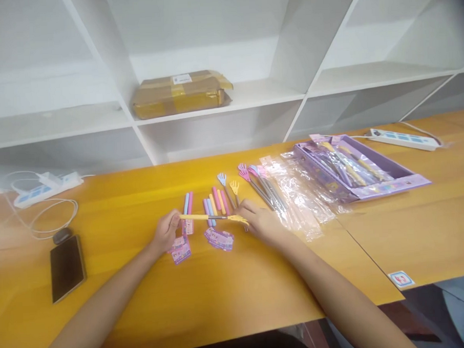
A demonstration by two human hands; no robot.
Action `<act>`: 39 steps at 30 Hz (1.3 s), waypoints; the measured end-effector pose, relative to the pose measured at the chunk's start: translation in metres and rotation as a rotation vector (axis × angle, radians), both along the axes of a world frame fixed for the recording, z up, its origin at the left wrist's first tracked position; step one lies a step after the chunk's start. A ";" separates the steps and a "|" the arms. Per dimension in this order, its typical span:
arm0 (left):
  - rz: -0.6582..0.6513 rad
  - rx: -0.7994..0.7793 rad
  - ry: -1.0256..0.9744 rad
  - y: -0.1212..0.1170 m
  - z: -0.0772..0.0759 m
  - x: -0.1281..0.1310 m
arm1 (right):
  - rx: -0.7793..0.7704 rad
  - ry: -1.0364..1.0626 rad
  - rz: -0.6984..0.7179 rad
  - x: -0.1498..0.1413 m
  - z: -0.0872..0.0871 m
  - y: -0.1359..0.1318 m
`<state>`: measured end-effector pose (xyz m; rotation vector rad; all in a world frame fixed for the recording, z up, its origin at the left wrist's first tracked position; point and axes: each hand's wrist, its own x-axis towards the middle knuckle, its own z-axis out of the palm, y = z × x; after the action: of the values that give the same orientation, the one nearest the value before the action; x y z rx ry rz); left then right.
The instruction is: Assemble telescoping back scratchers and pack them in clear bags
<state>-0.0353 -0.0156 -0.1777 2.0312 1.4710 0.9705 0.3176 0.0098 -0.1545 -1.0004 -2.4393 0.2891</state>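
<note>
A yellow back scratcher with a short metal rod lies level between my hands above the table. My left hand is closed around the end of its handle. At the yellow claw end, my right hand has its fingers bent; whether they grip the claw or the rod is partly hidden. Just beyond lie pink, blue and yellow handle tubes. Past my right hand are metal rods with a blue claw, a yellow claw and pink claws. Small purple printed cards lie in front.
Clear plastic bags lie right of my hands, beside a purple display box holding bagged back scratchers. A phone and power strip are left. Another power strip is far right. A taped carton sits on the shelf.
</note>
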 end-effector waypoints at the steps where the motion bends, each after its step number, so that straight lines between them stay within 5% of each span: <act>1: 0.019 0.006 0.002 0.000 0.002 0.000 | 0.011 -0.005 0.000 -0.001 -0.001 -0.001; 5: 0.085 0.037 0.027 -0.001 0.019 -0.004 | 0.049 0.080 -0.024 -0.008 -0.003 -0.006; 9: 0.071 0.052 0.078 0.002 0.064 -0.018 | 0.141 0.232 -0.028 -0.016 0.013 -0.010; 15: 0.048 0.164 0.353 0.000 0.168 -0.011 | 0.233 0.060 -0.037 -0.022 0.101 -0.002; 18: -0.025 0.260 0.544 -0.017 0.195 0.009 | 0.176 0.038 -0.046 -0.017 0.139 -0.003; 23: -0.059 0.376 0.717 -0.041 0.194 0.030 | 0.143 0.004 0.070 -0.008 0.157 -0.015; 31: -0.058 0.463 0.877 -0.031 0.177 0.047 | 0.221 -0.062 0.016 -0.018 0.141 -0.013; 39: -0.020 0.541 0.835 -0.024 0.158 0.064 | 0.376 -0.041 0.007 -0.017 0.126 -0.002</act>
<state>0.0287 -0.0396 -0.0194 3.0884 1.6687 0.5454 0.3004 0.0080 -0.0281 -0.8364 -2.4102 -0.1859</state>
